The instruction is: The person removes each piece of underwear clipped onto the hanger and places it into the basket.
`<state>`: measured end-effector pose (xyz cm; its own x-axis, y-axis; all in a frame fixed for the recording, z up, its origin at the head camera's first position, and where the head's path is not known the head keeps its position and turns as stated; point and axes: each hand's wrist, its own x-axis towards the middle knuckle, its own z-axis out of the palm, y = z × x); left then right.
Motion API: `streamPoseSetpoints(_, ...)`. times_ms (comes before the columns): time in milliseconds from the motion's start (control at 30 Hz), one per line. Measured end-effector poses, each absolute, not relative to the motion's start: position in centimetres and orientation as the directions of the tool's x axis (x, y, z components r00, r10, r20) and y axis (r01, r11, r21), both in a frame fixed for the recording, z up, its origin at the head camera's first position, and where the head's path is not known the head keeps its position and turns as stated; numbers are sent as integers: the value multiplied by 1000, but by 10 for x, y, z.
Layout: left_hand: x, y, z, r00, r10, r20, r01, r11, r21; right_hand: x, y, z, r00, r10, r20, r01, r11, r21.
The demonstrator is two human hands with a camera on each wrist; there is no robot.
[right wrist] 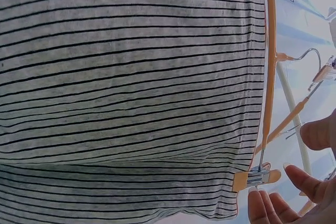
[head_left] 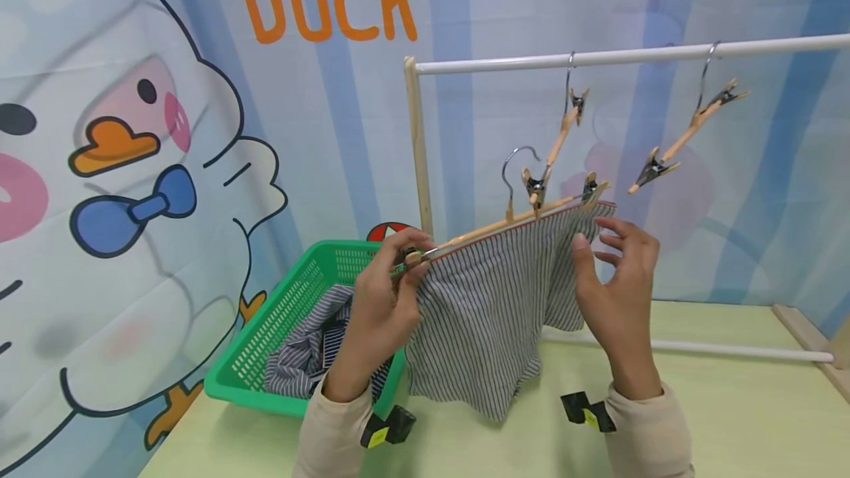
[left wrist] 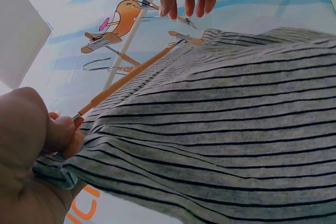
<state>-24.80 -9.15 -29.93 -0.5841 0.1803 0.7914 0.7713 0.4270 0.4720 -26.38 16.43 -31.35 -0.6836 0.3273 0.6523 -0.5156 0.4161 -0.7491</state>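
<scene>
A striped garment [head_left: 485,308] with a thin red edge hangs along a wooden clip hanger [head_left: 488,229]. My left hand [head_left: 378,316] pinches the hanger's left end at its clip, with cloth bunched beside the thumb in the left wrist view. At the other end, a clip [right wrist: 257,177] bites the garment's top edge. Close by that clip is my right hand [head_left: 617,293], thumb and fingers spread apart and holding nothing; its fingertips are right below the clip in the right wrist view. The hanger's metal hook points upward, off the rail.
Two more clip hangers, one near [head_left: 563,131] and one farther right [head_left: 687,127], hang from a white rail [head_left: 611,56] on a wooden stand. At left, a green basket [head_left: 255,398] contains striped clothes [head_left: 299,360]. A white lower bar [head_left: 737,350] runs across the pale table.
</scene>
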Motion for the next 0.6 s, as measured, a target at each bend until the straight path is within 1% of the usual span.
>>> streamPoseSetpoints(267, -247, -94, -299, -552, 203, 808, 802, 393, 449, -259, 172, -310, -722, 339, 603, -485, 373, -791)
streamPoseSetpoints(600, -247, -96, -298, -525, 209, 825, 826, 360, 435, -258, 178, -307, -704, 360, 611, -517, 329, -790)
